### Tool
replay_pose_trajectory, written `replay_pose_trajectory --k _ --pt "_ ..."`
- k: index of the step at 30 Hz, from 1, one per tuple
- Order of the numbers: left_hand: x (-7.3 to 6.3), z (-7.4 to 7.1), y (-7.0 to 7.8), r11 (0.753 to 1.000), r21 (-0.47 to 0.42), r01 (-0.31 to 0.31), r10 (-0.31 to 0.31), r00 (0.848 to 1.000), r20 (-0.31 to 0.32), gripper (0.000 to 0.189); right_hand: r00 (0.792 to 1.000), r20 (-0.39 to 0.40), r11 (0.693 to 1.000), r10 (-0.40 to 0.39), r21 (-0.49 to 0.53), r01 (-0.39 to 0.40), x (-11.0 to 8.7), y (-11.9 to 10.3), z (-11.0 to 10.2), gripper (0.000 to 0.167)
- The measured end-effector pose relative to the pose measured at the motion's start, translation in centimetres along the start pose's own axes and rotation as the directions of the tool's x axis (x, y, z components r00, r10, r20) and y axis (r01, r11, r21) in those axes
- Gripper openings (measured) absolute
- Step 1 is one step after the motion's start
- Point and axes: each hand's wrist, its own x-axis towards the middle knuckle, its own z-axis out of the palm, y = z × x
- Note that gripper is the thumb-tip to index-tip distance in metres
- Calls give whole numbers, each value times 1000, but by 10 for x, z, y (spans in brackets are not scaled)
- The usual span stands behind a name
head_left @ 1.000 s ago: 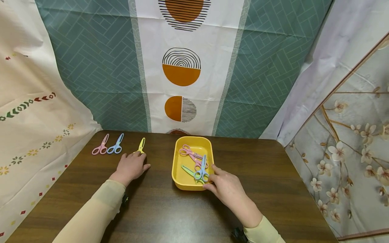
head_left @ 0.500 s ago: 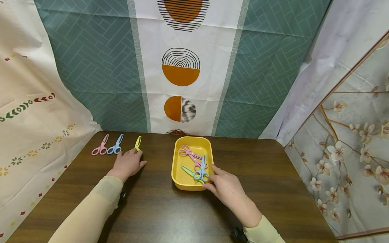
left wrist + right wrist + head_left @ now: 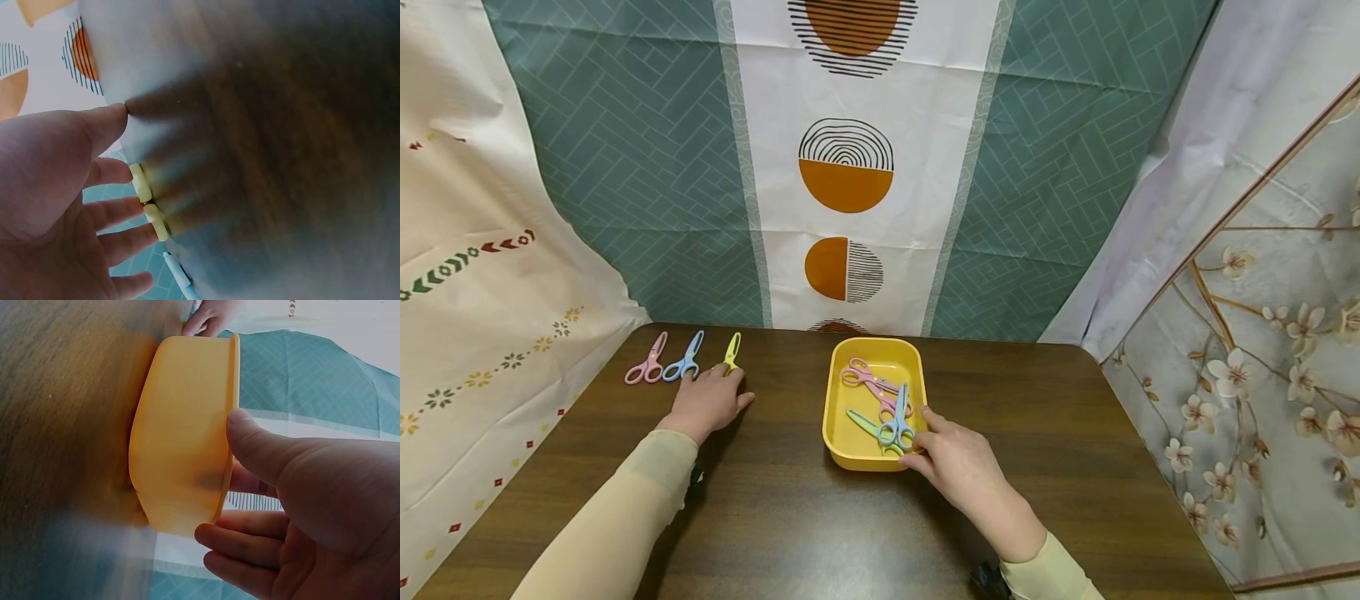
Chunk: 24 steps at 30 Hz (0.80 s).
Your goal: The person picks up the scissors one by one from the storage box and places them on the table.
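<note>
My left hand (image 3: 703,403) rests its fingertips on the yellow scissors (image 3: 732,350), which lie flat near the table's back edge, blades pointing away. Its fingers are extended, pressing the yellow handle loops (image 3: 142,184) in the left wrist view. Just left of them lie blue scissors (image 3: 695,348) and pink scissors (image 3: 658,348), side by side. With thumb and fingers, my right hand (image 3: 962,462) grips the near right rim of a yellow tray (image 3: 827,408). Inside it, blue scissors (image 3: 902,408) overlap green scissors (image 3: 861,420) and pink scissors (image 3: 878,383).
The brown wooden table (image 3: 820,533) ends at a teal and white patterned cloth (image 3: 850,100) hanging behind it. A cream cloth (image 3: 490,350) hangs at the left and a floral cloth (image 3: 1262,400) at the right.
My left hand has slid the yellow scissors left along the table, closer to the blue scissors. The right hand and the tray have stayed in place.
</note>
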Motion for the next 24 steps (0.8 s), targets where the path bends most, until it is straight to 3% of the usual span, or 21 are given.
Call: replay_pose_trajectory --k 24 --pt "5 2 -11 1000 -6 -1 1 1000 -7 42 1000 -11 1000 -18 -7 18 0 1 0 26"
